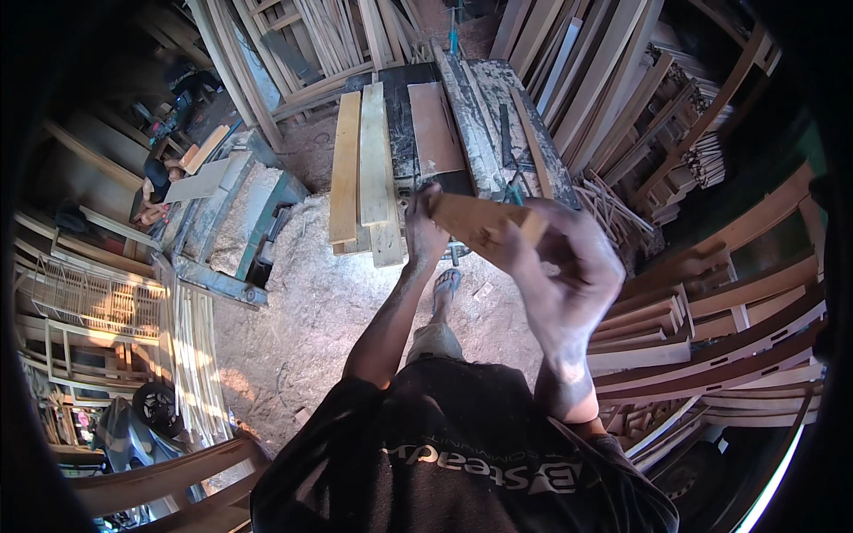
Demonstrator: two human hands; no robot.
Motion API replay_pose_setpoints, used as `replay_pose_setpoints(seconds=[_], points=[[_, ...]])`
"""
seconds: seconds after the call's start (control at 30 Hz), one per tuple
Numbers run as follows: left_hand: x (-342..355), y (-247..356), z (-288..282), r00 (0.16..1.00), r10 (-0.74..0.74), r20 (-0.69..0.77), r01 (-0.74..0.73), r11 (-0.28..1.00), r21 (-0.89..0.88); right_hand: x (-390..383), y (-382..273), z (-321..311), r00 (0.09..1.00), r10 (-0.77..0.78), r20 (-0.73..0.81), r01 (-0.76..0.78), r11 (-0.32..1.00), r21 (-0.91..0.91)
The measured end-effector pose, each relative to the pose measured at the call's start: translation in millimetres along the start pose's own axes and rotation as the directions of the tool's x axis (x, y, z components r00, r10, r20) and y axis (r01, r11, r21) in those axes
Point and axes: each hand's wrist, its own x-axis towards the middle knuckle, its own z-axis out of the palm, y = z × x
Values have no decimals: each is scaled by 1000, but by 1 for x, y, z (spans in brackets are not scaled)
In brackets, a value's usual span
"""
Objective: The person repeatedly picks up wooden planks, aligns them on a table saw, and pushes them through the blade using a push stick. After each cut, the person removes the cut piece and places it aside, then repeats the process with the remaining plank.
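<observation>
L hand [426,229] & R hand [573,266] grip wood blk [471,218] at opp. ends; 2 planks [374,155] L of blk, dark surface [402,133] beyond it.

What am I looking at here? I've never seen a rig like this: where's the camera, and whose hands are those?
There is no machine: these are a person's own bare hands. The single picture comes from a wide fisheye camera worn on their head, looking down, so straight edges bend near the rim. The left hand and right hand hold a piece of wood between them. Beyond is a workbench, with a thin brown panel on it and pale boards along its left side.
</observation>
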Motion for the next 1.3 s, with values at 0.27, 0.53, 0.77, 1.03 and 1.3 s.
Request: replay_pose_setpoints(seconds=[0.27,0.53,0.77,1.03,1.3], points=[[-30,47,13,950,-222,221,311,759,-572,-30,96,-41,913,184,364,-182,983,-40],[-61,-20,69,658,-651,379,736,450,-505,-260,195,-39,428,748,507,-483,663,-571],[-102,-86,122,535,-704,467,834,353,-424,-302,225,-4,433,742,511,-516,669,-535],[-116,-128,131,764,-573,298,398,781,482,-295,248,22,448,729,517,-309,669,-676],[-72,-127,138,869,-275,410,-12,819,574,-268,274,45,431,773,465,-357,620,-699]])
